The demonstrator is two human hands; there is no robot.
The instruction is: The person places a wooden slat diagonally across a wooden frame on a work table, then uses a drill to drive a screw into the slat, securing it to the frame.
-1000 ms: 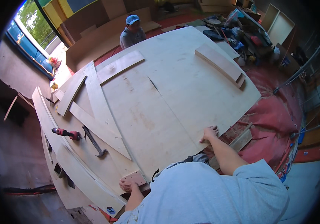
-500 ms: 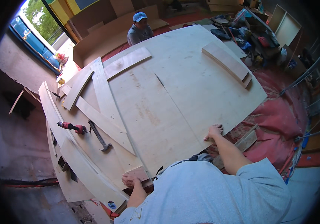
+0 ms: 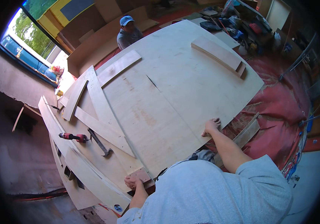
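A large pale plywood sheet lies flat in front of me. My right hand rests on its near right edge, fingers spread on top and thumb apart. My left hand is closed round the end of a short wooden board at the near left corner of the sheet. The underside of that grip is hidden. Left of the sheet lie a claw hammer and a red and black cordless drill.
Loose plywood strips lie across the left side, and a stack of boards sits far right. Long planks run along the left. A person in a blue cap is beyond the far edge. Red sheeting covers the floor at right.
The view has shifted slightly, moving the far end of the sheet left in the picture. Both hands keep their places on the sheet's edge and the short board.
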